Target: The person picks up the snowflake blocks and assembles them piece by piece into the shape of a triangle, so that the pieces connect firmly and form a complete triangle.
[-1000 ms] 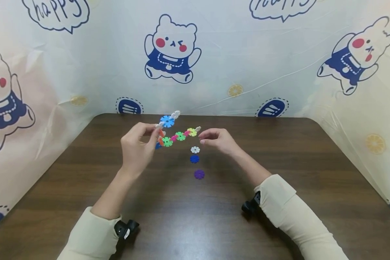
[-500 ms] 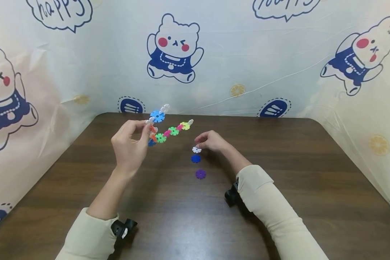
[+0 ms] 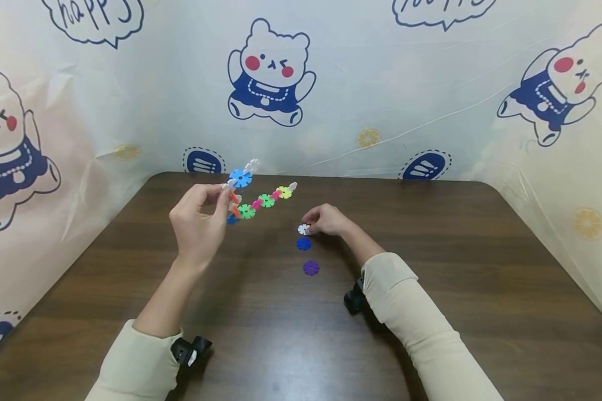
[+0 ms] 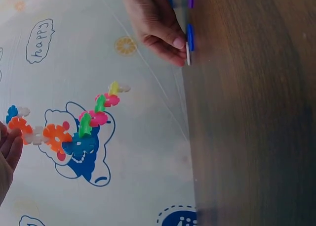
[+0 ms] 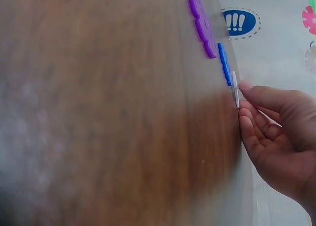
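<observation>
My left hand (image 3: 198, 223) pinches a chain of interlocking snowflake discs (image 3: 246, 211) above the table. Its links are blue, orange, clear white, green, pink and yellow, and one pale end (image 4: 124, 88) points out to the right in the left wrist view. My right hand (image 3: 329, 219) is low at the tabletop, thumb and fingers pinching the edge of a loose white snowflake disc (image 3: 302, 229). In the right wrist view the white disc (image 5: 235, 90) stands edge-on between thumb and fingertips. A dark blue disc (image 3: 304, 243) and a purple disc (image 3: 311, 268) lie nearer me in a row.
A dark wooden table (image 3: 261, 334) spreads under both arms. Behind it hangs a pale backdrop sheet (image 3: 170, 83) printed with bears. Black wrist cameras sit at the left cuff (image 3: 191, 351) and the right cuff (image 3: 355, 297).
My right hand has come down from beside the chain's end to the white disc on the table and taken its edge. My left hand has moved the chain slightly left and up.
</observation>
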Demonstrator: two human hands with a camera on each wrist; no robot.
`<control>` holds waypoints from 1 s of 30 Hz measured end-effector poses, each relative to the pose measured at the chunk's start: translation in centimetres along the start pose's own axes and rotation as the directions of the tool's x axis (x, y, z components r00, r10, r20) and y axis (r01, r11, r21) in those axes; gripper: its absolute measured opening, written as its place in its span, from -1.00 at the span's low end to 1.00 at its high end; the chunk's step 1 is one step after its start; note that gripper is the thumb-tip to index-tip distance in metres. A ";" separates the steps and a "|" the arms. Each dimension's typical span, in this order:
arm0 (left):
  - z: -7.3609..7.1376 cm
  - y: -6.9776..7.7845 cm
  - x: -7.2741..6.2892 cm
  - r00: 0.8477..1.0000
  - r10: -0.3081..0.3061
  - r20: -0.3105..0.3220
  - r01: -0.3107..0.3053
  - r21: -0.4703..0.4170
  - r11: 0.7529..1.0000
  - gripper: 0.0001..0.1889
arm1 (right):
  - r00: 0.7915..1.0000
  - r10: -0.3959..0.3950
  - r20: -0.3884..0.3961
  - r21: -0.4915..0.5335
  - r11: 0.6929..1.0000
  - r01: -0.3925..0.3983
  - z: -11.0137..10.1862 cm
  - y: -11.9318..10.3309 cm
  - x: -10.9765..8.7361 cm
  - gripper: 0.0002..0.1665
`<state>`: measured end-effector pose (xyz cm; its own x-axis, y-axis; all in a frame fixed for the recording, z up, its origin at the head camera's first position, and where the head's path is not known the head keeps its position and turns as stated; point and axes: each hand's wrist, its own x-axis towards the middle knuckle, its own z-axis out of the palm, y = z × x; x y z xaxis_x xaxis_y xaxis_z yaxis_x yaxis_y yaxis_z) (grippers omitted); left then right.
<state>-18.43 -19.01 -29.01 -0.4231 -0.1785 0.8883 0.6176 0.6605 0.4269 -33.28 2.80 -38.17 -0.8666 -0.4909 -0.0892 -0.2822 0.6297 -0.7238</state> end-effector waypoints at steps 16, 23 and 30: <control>0.1 0.0 -0.1 1.000 0.013 0.026 -0.013 -0.012 1.000 -0.86 | 0.997 -0.053 -0.048 -0.128 0.991 0.046 0.5 -0.1 0.0 -0.73; 0.4 0.1 -0.3 1.000 0.007 0.023 -0.006 -0.030 1.000 -0.88 | 0.987 -0.074 -0.144 -0.095 0.994 0.061 -0.3 -0.1 -1.0 -0.92; 0.6 0.0 -0.5 0.997 0.014 0.073 -0.012 -0.024 1.000 -0.87 | 0.967 -0.075 -0.243 0.020 0.996 0.083 -1.8 -0.5 -3.1 -0.94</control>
<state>-18.64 -18.46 -29.57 -0.4614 -0.1157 0.8796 0.6385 0.6451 0.4198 -31.20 5.06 -36.28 -0.9168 -0.3762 0.1342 -0.3446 0.5751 -0.7420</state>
